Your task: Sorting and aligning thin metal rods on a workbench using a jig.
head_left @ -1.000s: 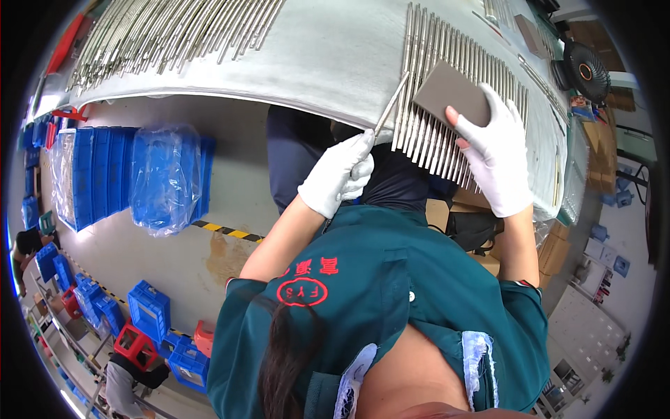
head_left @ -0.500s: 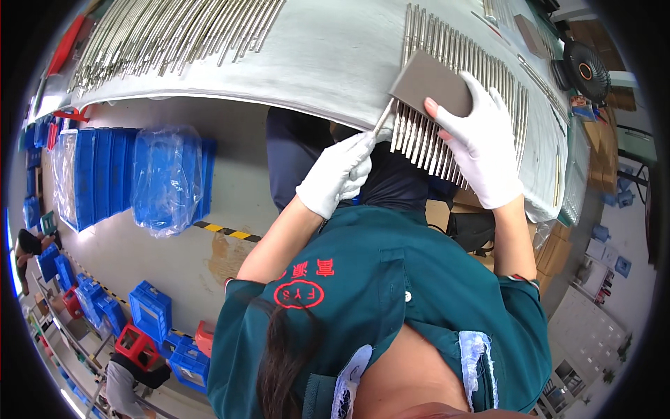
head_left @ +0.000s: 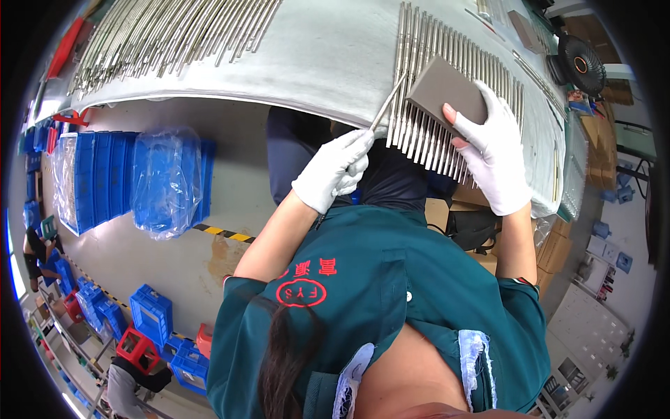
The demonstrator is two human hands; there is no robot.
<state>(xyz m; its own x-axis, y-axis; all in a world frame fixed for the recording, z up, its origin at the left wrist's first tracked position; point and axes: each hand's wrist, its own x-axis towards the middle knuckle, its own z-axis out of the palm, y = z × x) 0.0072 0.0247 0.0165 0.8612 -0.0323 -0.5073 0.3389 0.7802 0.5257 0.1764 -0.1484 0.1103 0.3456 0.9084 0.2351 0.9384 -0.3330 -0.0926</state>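
Note:
My left hand [head_left: 333,171], in a white glove, is closed round the near end of a thin metal rod [head_left: 388,103] at the table's front edge. The rod slants away to the right, its far part beside a row of similar metal rods [head_left: 427,150]. My right hand [head_left: 497,150] grips a flat grey-brown block [head_left: 447,91] over that row, thumb on its near side. Bare fingertips show through the right glove. Whether the block touches the rods below is hard to tell.
Many more rods [head_left: 174,35] lie at the table's left [head_left: 321,63]. A black fan [head_left: 581,65] and another grey-brown block [head_left: 525,31] are at the far right. Stacked blue crates [head_left: 105,178] stand on the floor at left. Another person [head_left: 129,387] is at lower left.
The block in my right hand has shifted right, off the rod in my left hand. More of that rod shows now. My left hand has barely moved.

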